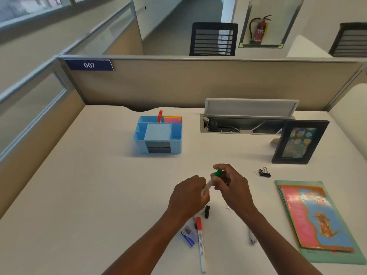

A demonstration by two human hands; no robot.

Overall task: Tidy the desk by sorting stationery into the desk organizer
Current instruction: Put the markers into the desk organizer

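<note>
The only writing that can be read is "007", white on a blue label (89,65) fixed to the top of the beige partition (198,84). The print on the markers is too small to read.

Both hands are raised together over the middle of the white desk (79,195), the forearms coming in from the bottom edge. The left hand (188,196) has its fingers curled around the white barrel of a green-capped marker (211,180), which tilts up to the right. The right hand (230,185) pinches the green cap end between thumb and bent fingers. The marker is in the air, nearer to the person than the blue desk organizer (157,135) and well apart from it.

The organizer stands toward the back of the desk. In its back compartments there are one red marker (160,116), upright, and a stack of coloured sticky notes (172,119).

On the desk below the hands lie one more marker with a red cap (201,243), one small blue card (189,237) just beside it, and one black binder clip (207,211). A small cluster of black binder clips (263,172) lies to the right; their number cannot be told. One small metallic object (252,238) lies near the right forearm. One colourful book (315,219) and one dark picture frame (299,142) are at the right side.
</note>
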